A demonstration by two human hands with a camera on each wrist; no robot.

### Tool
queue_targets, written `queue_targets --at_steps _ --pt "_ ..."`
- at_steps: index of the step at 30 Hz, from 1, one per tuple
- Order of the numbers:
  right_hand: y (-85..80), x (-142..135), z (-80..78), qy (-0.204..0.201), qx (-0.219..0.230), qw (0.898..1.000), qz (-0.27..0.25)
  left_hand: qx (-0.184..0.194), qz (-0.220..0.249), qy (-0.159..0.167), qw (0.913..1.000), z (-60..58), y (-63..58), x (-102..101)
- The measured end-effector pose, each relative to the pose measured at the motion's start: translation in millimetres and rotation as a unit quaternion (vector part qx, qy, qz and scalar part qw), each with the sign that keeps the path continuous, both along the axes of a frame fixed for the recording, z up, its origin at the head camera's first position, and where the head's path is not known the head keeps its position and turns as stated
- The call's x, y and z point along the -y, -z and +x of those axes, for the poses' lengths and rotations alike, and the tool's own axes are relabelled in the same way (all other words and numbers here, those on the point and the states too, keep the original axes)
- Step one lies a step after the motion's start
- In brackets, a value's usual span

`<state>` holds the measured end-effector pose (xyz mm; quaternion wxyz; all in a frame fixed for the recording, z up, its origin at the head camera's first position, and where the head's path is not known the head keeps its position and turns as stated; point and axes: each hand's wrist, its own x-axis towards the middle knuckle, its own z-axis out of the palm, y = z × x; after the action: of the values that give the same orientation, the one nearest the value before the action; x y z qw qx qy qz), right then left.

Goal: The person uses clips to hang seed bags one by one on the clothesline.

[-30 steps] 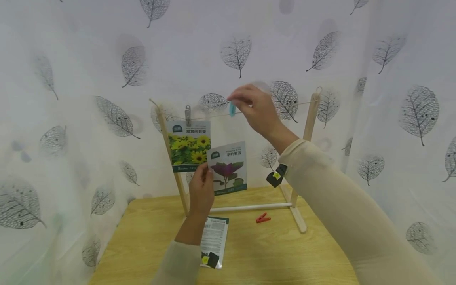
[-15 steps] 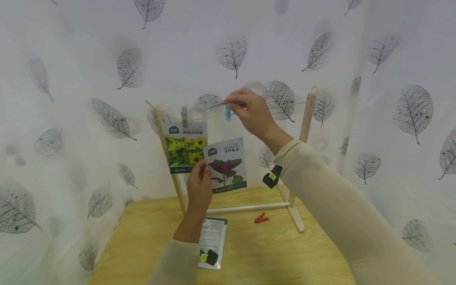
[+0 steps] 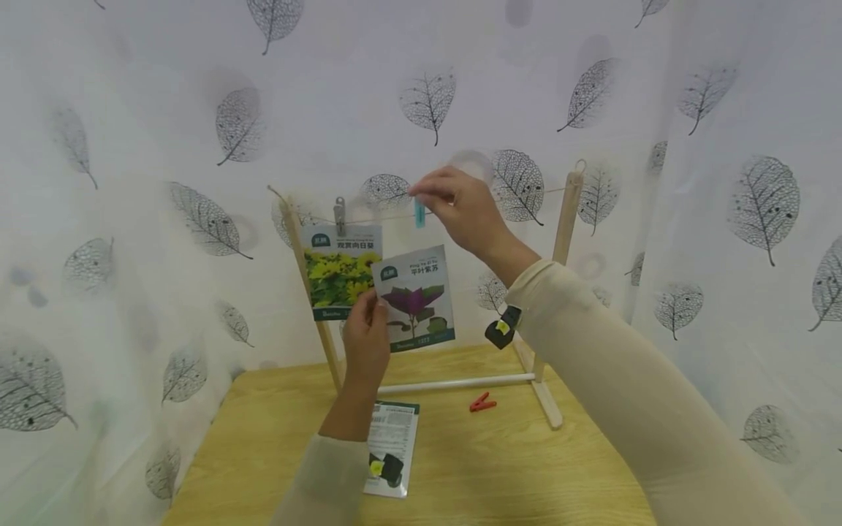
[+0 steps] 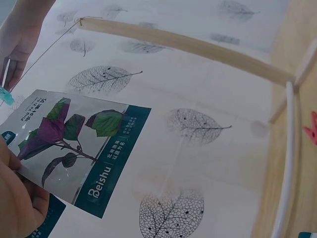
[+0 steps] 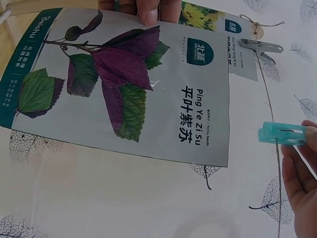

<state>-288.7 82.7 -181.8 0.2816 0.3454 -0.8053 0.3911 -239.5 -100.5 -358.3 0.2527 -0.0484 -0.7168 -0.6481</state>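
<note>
My left hand (image 3: 365, 340) grips a perilla seed packet (image 3: 416, 299), thumb in front, at its left edge. The packet's front, with purple and green leaves, faces me, slightly tilted below the string (image 3: 395, 216). My right hand (image 3: 463, 208) pinches a turquoise clothespin (image 5: 282, 134) at the string, the clip's jaw end pointing down toward the packet. In the right wrist view the packet's top edge is apart from the clothespin. To the left, a sunflower seed packet (image 3: 338, 274) hangs from the string by a metal clip (image 3: 340, 215), its right side partly behind the held packet.
A wooden frame, with a right post (image 3: 567, 219) and a white lower bar (image 3: 460, 383), stands on the wood-grain table (image 3: 493, 460). A red clip (image 3: 483, 402) lies at its foot. Another packet (image 3: 395, 438), back side up, lies near my left forearm. A leaf-print curtain (image 3: 368, 88) hangs behind.
My left hand has raised the perilla packet a little toward the string and clothespin. The right hand still pinches the clothespin, which has turned more upright. The whole head view has shifted slightly.
</note>
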Motion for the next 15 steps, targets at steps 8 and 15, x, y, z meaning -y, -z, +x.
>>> queue_targets --at_steps 8,15 --pt "2.1 3 -1.0 -0.013 -0.007 1.000 0.003 -0.009 -0.003 -0.002 0.9999 -0.5 -6.4 0" --pt "3.3 4 -0.3 -0.011 -0.001 1.000 0.013 -0.030 -0.003 0.004 0.9995 0.6 -11.7 -1"
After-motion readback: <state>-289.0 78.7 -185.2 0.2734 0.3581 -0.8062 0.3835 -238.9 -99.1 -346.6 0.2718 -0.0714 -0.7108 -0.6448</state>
